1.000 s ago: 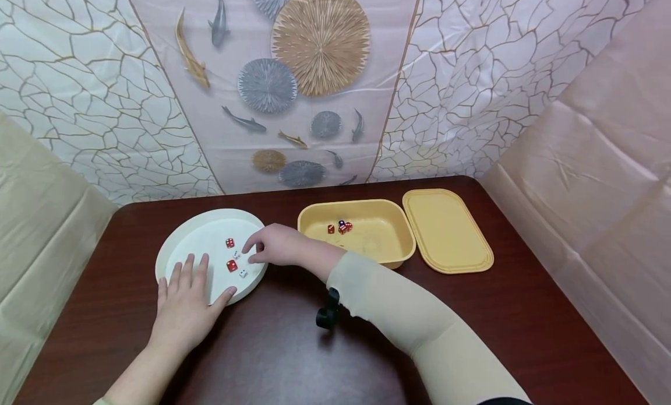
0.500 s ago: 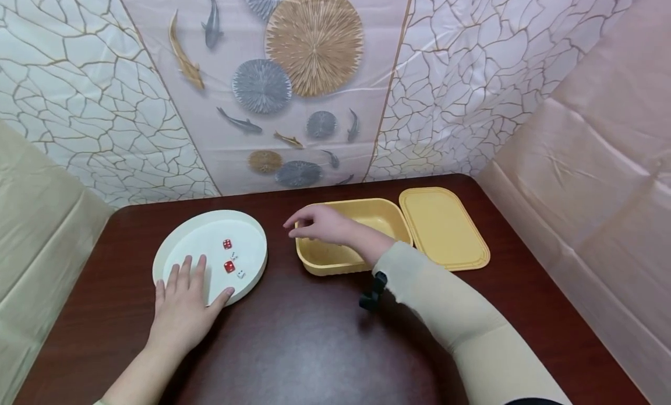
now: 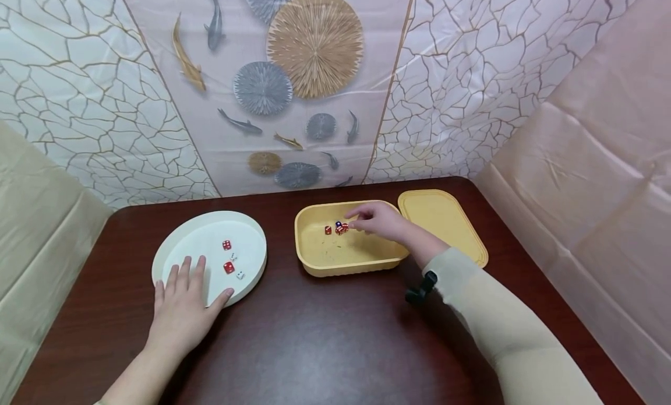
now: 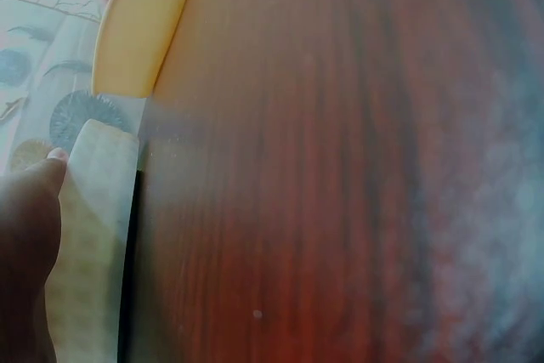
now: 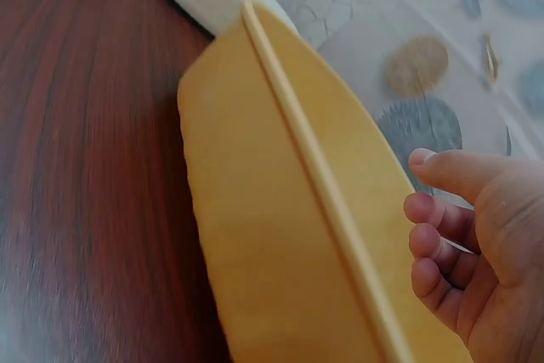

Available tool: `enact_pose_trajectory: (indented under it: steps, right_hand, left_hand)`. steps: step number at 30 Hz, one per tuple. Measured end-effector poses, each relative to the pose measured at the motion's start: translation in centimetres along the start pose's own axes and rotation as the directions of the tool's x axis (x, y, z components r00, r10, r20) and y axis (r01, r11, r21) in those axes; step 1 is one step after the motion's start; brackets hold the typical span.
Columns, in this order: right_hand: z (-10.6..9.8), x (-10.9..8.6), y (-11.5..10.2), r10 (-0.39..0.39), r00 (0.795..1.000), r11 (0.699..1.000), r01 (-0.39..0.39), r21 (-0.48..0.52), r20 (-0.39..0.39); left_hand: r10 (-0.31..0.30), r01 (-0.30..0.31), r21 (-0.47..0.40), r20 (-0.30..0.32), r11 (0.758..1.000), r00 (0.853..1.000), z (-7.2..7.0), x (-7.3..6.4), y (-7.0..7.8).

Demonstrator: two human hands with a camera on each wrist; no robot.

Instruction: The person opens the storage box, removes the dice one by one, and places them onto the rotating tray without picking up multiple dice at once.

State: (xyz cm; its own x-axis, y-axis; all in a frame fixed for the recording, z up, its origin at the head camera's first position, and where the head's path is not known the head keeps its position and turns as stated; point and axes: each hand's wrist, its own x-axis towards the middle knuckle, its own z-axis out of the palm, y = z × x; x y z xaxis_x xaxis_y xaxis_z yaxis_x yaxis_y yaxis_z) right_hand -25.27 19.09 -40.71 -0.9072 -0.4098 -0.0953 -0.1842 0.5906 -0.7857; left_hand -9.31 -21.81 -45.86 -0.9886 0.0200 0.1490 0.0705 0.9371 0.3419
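My left hand (image 3: 180, 309) rests with fingers spread over the near left side of a round white tray (image 3: 257, 277). In that tray lie a red die (image 3: 226, 245), another red die (image 3: 229, 267), a white die (image 3: 233, 257) and a second white die (image 3: 240, 275). Over the yellow box (image 3: 314, 265) hovers my right hand (image 3: 380, 219), fingers loosely bent, thumb and index apart; the right wrist view shows nothing between them. Just left of its fingertips are a blue die (image 3: 338, 224) and clustered red dice (image 3: 339, 231). One red die (image 3: 328, 230) sits apart from these.
A flat yellow lid (image 3: 445, 218) lies right of the box, partly behind my right forearm. Dark wooden table (image 3: 314, 335) spans the front and the gap between tray and box. Patterned cloth (image 3: 293, 119) hangs behind; plain cloth walls stand at both sides.
My right hand has left the white tray and travelled right, across the box's left rim, to above its right half. The left hand stays on the tray.
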Motion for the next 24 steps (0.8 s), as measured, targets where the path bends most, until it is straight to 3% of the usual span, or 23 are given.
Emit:
enact_pose_trajectory:
  steps: [13, 18, 24]
  right_hand:
    - [-0.4, 0.0, 1.8, 0.043, 0.999, 0.999, -0.043, -0.002, -0.014]
    - [-0.3, 0.6, 1.9, 0.011, 1.000, 0.993, -0.014, -0.115, -0.028]
    - [-0.1, 1.4, 1.7, -0.045, 0.998, 0.946, 0.026, -0.323, -0.051]
  left_hand:
    - [-0.011, 0.011, 0.003, 0.011, 1.000, 1.000, 0.0, -0.1, -0.2]
    - [-0.010, 0.010, -0.002, 0.010, 1.000, 1.000, 0.0, -0.1, -0.2]
    - [-0.005, 0.005, -0.011, 0.006, 1.000, 1.000, 0.0, 0.0, -0.2]
